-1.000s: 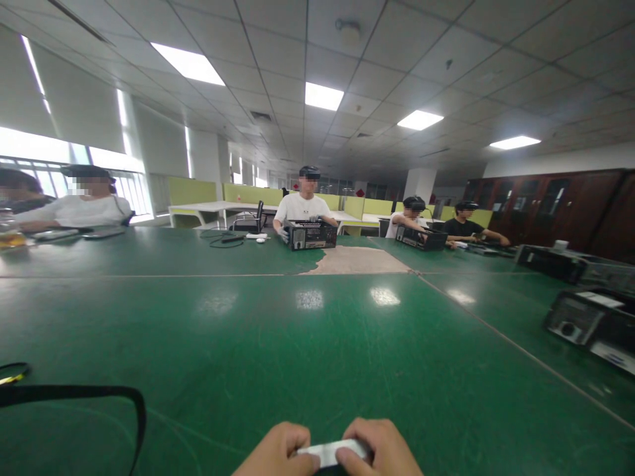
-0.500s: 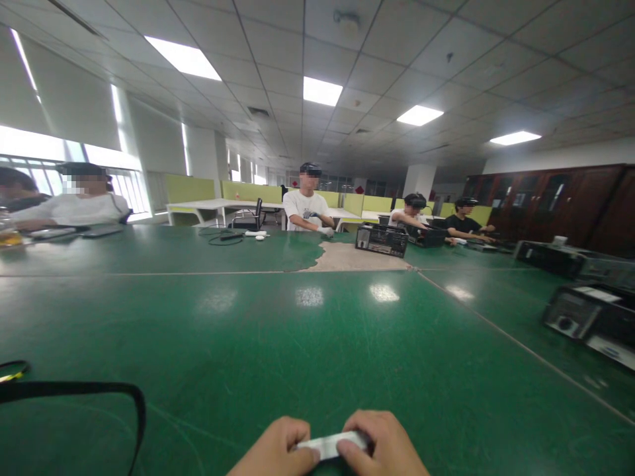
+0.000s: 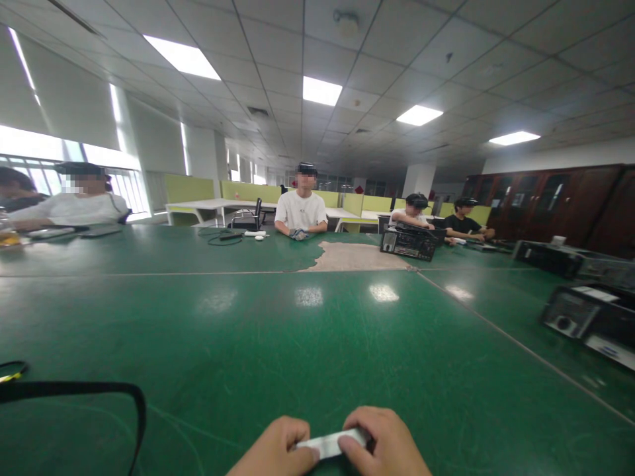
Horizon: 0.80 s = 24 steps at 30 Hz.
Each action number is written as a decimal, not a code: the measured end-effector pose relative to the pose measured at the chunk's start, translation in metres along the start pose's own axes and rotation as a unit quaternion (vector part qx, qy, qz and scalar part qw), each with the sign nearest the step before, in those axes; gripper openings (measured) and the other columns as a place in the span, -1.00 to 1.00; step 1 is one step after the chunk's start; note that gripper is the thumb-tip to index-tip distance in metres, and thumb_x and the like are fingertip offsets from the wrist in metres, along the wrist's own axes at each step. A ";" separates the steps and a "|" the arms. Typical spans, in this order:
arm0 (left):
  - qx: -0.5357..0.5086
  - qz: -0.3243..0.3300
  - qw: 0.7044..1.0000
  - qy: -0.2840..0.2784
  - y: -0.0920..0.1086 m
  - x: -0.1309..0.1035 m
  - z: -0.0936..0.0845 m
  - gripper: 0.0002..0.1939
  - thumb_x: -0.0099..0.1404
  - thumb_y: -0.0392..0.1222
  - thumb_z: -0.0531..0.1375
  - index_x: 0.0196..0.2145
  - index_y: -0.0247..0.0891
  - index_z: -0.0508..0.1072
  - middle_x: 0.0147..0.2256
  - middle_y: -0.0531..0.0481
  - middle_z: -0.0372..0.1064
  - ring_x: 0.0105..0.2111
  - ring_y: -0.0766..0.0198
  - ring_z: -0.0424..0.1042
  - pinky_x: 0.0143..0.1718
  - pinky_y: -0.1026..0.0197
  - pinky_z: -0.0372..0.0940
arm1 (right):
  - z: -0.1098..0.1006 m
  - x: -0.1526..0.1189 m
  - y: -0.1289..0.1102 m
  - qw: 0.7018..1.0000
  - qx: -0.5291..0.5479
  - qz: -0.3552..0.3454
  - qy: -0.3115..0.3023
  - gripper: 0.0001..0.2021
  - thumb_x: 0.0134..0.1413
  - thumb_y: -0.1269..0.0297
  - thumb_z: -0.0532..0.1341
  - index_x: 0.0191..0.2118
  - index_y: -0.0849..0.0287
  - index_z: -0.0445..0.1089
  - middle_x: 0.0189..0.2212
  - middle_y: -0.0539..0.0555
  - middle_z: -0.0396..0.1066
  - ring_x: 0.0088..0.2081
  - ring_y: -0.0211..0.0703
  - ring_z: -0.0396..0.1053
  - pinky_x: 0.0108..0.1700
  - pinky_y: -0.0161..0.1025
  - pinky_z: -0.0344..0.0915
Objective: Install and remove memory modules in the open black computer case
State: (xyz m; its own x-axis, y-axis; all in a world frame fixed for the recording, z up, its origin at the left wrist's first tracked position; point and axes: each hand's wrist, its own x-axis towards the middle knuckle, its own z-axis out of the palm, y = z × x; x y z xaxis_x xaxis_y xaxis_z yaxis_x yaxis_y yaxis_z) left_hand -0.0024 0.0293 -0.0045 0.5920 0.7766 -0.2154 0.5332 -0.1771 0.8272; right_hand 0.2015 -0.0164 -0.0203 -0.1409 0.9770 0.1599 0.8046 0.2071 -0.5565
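At the bottom edge of the head view, my left hand (image 3: 278, 451) and my right hand (image 3: 384, 446) together pinch a small flat white strip (image 3: 330, 444), each hand on one end. The hands rest low over the green table (image 3: 307, 344), close to its near edge. Only the knuckles and fingertips show; the rest of both hands is cut off by the frame.
A black strap (image 3: 99, 391) loops on the table at the near left. Black computer cases lie at the right (image 3: 590, 318) and far right (image 3: 548, 256). Across the table sit several people, one beside a black case (image 3: 407, 242). A worn bare patch (image 3: 354, 258) marks the far tabletop.
The person across the table slid the black computer case from in front of them to the right, towards the neighbours. My hands keep holding the white strip in nearly the same place.
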 end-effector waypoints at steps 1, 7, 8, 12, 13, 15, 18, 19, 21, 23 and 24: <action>-0.001 0.001 1.000 -0.001 0.000 0.000 0.000 -0.70 0.07 -0.01 0.08 -0.62 -0.23 0.08 -0.59 0.17 -0.08 -0.52 0.39 -0.01 -0.51 0.30 -0.09 | -0.002 -0.001 -0.001 1.000 -0.002 -0.002 0.012 -0.86 0.00 0.20 0.18 -0.36 0.07 0.45 -0.44 -0.05 0.45 -0.35 -0.23 0.36 -0.27 -0.33 0.12; -0.010 0.007 1.000 -0.007 -0.005 0.003 0.001 -0.69 0.09 -0.02 0.08 -0.62 -0.22 0.06 -0.61 0.18 -0.09 -0.54 0.39 -0.01 -0.52 0.29 -0.10 | -0.020 -0.004 -0.004 0.994 -0.007 -0.023 0.105 -0.80 0.08 0.22 0.13 -0.20 0.13 0.40 -0.29 0.06 0.42 -0.21 -0.13 0.33 -0.14 -0.26 0.19; -0.008 0.008 1.000 -0.006 -0.006 0.003 0.002 -0.69 0.09 -0.03 0.08 -0.62 -0.22 0.06 -0.61 0.18 -0.08 -0.54 0.39 -0.01 -0.52 0.29 -0.10 | -0.023 -0.004 -0.003 0.993 -0.006 -0.032 0.112 -0.78 0.09 0.21 0.13 -0.17 0.14 0.39 -0.23 0.09 0.41 -0.15 -0.11 0.31 -0.09 -0.24 0.19; 0.005 0.022 1.000 0.004 -0.008 0.002 0.002 -0.70 0.14 -0.05 0.05 -0.61 -0.23 0.08 -0.60 0.17 -0.07 -0.54 0.39 0.00 -0.52 0.29 -0.09 | -0.023 -0.004 -0.003 0.996 0.008 -0.038 0.080 -0.76 0.06 0.18 0.17 -0.15 0.12 0.39 -0.21 0.06 0.42 -0.13 -0.11 0.31 -0.05 -0.22 0.18; 0.005 0.027 1.000 0.006 -0.009 0.002 0.002 -0.70 0.16 -0.04 0.05 -0.60 -0.23 0.08 -0.59 0.17 -0.08 -0.54 0.39 0.00 -0.53 0.29 -0.10 | -0.021 -0.005 -0.004 0.997 0.012 -0.034 0.065 -0.77 0.05 0.18 0.18 -0.16 0.11 0.40 -0.23 0.04 0.43 -0.16 -0.12 0.32 -0.08 -0.23 0.18; 0.000 0.033 0.999 0.004 -0.009 0.002 0.002 -0.69 0.18 -0.01 0.04 -0.59 -0.23 0.09 -0.59 0.18 -0.08 -0.54 0.39 -0.01 -0.53 0.29 -0.10 | -0.016 -0.006 -0.007 0.999 0.017 -0.026 0.041 -0.79 0.05 0.17 0.19 -0.20 0.09 0.42 -0.29 0.00 0.44 -0.22 -0.15 0.33 -0.14 -0.25 0.19; -0.006 0.038 0.999 0.005 -0.010 0.001 0.003 -0.66 0.20 0.01 0.03 -0.59 -0.23 0.10 -0.60 0.19 -0.07 -0.56 0.40 -0.02 -0.54 0.30 -0.09 | -0.012 -0.007 -0.011 0.999 0.018 -0.020 0.028 -0.84 0.06 0.16 0.18 -0.27 0.07 0.44 -0.33 -0.04 0.45 -0.26 -0.19 0.33 -0.18 -0.27 0.17; -0.007 0.039 0.999 0.005 -0.010 0.001 0.003 -0.66 0.20 0.03 0.03 -0.59 -0.23 0.11 -0.61 0.19 -0.06 -0.56 0.40 -0.02 -0.54 0.30 -0.09 | -0.012 -0.007 -0.012 0.999 0.018 -0.019 0.031 -0.84 0.06 0.16 0.18 -0.29 0.06 0.44 -0.34 -0.05 0.45 -0.27 -0.20 0.33 -0.18 -0.28 0.16; -0.012 0.037 0.999 0.004 -0.009 0.000 0.003 -0.65 0.21 0.05 0.03 -0.57 -0.24 0.13 -0.62 0.19 -0.03 -0.58 0.40 -0.02 -0.55 0.30 -0.09 | -0.013 -0.008 -0.013 0.999 0.020 -0.024 0.043 -0.84 0.07 0.16 0.18 -0.27 0.06 0.44 -0.33 -0.05 0.44 -0.25 -0.20 0.32 -0.16 -0.28 0.15; -0.013 0.038 0.999 0.003 -0.009 -0.002 0.004 -0.65 0.20 0.07 0.03 -0.56 -0.24 0.15 -0.62 0.19 -0.01 -0.59 0.41 -0.02 -0.56 0.30 -0.10 | -0.014 -0.008 -0.012 0.998 0.020 -0.029 0.049 -0.83 0.08 0.16 0.17 -0.27 0.07 0.44 -0.33 -0.03 0.44 -0.26 -0.20 0.32 -0.17 -0.29 0.15; -0.010 0.040 0.999 0.005 -0.009 -0.002 0.004 -0.65 0.20 0.07 0.03 -0.55 -0.24 0.16 -0.62 0.19 -0.01 -0.59 0.41 -0.02 -0.57 0.30 -0.11 | -0.014 -0.008 -0.012 0.998 0.019 -0.033 0.050 -0.82 0.08 0.16 0.16 -0.27 0.08 0.44 -0.34 -0.02 0.44 -0.26 -0.20 0.32 -0.18 -0.29 0.16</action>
State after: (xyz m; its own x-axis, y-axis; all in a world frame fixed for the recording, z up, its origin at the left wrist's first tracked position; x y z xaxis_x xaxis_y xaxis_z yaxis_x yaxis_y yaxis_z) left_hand -0.0057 0.0268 -0.0133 0.6256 0.7668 -0.1435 0.4729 -0.2265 0.8515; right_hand 0.2010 -0.0277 -0.0033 -0.1336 0.9518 0.2761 0.7728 0.2745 -0.5723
